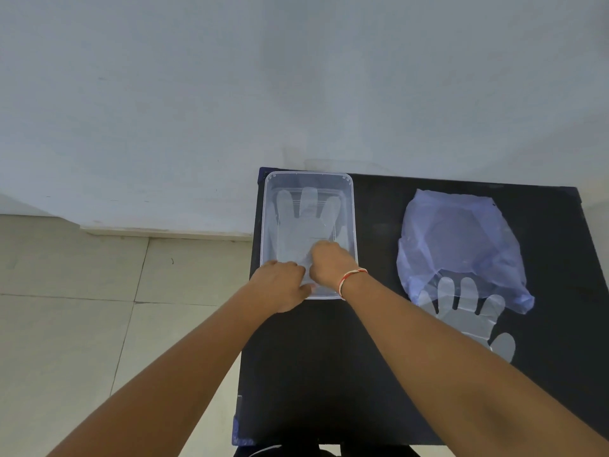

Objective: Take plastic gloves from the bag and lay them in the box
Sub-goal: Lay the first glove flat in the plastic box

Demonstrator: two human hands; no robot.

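Note:
A clear plastic box (352, 206) stands at the far left of the black table (329, 374). A see-through plastic glove (308, 219) lies flat inside it, fingers pointing away from me. Both hands are at the box's near end, pinching the glove's cuff: my left hand (280, 285) at the near-left corner, my right hand (331, 263) beside it, a red-and-white thread on its wrist. To the right lies a pale purple plastic bag (458, 239). A second glove (468, 308) sticks out of its near opening, fingers up.
The table's left edge runs just beside the box, with beige floor tiles (82, 308) below. A pale wall (230, 94) rises behind the table. Bare black table surface lies between box and bag and toward me.

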